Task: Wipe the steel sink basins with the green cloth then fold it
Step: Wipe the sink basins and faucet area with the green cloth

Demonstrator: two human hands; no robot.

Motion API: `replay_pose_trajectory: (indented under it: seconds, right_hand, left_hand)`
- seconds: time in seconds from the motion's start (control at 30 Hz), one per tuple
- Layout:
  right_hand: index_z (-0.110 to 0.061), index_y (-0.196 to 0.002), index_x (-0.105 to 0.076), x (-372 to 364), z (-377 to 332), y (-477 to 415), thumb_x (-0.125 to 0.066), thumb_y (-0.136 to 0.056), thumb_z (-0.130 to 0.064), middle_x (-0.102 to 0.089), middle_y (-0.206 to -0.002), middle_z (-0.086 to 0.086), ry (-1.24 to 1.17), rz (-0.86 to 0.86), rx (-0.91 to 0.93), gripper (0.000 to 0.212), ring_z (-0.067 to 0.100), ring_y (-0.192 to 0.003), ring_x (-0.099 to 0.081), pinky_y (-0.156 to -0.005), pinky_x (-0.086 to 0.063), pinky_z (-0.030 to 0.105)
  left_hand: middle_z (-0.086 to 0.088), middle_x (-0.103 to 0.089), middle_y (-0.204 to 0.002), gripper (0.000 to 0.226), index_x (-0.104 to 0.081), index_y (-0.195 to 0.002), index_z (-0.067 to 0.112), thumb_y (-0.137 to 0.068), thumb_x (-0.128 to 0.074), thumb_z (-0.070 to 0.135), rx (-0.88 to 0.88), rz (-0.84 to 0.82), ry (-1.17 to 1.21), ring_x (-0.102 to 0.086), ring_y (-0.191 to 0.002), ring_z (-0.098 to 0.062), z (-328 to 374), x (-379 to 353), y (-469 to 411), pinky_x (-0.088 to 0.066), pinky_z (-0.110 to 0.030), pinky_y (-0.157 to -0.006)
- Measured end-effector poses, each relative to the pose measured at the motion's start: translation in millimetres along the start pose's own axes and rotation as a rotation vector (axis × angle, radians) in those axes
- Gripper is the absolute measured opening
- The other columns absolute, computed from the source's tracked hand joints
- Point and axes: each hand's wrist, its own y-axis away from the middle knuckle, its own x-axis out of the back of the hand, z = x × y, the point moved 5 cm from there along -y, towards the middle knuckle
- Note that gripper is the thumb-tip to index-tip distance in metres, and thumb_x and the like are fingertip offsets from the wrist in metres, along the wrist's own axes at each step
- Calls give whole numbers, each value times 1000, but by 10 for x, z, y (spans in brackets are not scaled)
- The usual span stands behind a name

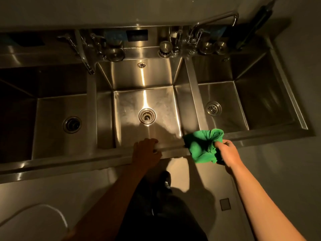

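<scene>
We take this for the washing-up corner of a commercial kitchen: one long three-basin steel sink [86, 165] runs across our whole view, each deep square basin with its own drain [147, 116]. Behind the basins we see lever taps [83, 56], a swing spout [217, 19] and spare basket strainers [114, 53], with a dark hose [257, 23] at the right and a plain grey floor [278, 180] underfoot
</scene>
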Motion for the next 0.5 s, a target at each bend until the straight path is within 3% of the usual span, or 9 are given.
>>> replay_pose_trajectory:
  seconds: [0.1, 0.2, 0.3, 0.37, 0.43, 0.5]
  right_hand:
    - [-17, -105, -59, 173, 33, 1, -62, -86, -30, -70, -99, 11, 15, 150, 79, 24, 15, -72, -64, -61, -55, 34]
    - [-20, -109, -57, 230, 21, 40, -64, -87, -33, -68, -107, 13, 34, 175, 163, 26, 18, -81, -66, -68, -56, 35]
    - [-10, -139, -45, 297, -10, 106, -70, -86, -27, -47, -138, 13, 221, 308, 316, 61, 20, -115, -53, -98, -44, 35]
    - [-10, -145, -40, 244, -107, 242, -71, -83, -25, -38, -148, 12, 473, 419, 582, 71, 27, -134, -42, -111, -39, 44]
    - [-17, -145, -41, 30, -185, 370, -67, -84, -33, -35, -153, 7, 694, 391, 826, 68, 29, -143, -34, -114, -34, 49]
    - [-25, -150, -37, -238, -148, 387, -62, -91, -45, -27, -162, 1, 771, 246, 864, 67, 29, -151, -21, -118, -24, 53]
  left_hand:
    - [-8, -63, -126, 50, -59, -136, 24, -88, -67, 37, -24, -10, -21, -58, -118, -32, 0, 19, 20, -36, -48, -110]
    - [-9, -63, -126, 53, -59, -138, 23, -88, -68, 38, -36, -43, -16, -59, -118, -33, -15, 51, 14, -39, -46, -109]
    - [-9, -63, -126, 63, -58, -140, 23, -81, -57, 46, -55, -68, -67, -59, -118, -34, -22, 51, 25, -39, -45, -108]
    - [-9, -63, -125, 67, -56, -141, 23, -78, -52, 47, -74, -64, -103, -59, -117, -34, -25, 46, 39, -39, -45, -107]
    - [-8, -62, -126, 64, -54, -142, 23, -81, -56, 44, -94, -64, -131, -59, -117, -33, -34, 25, 34, -39, -45, -107]
    - [-8, -60, -127, 61, -52, -143, 24, -85, -61, 42, -107, -64, -154, -58, -118, -32, -42, 1, 18, -38, -45, -108]
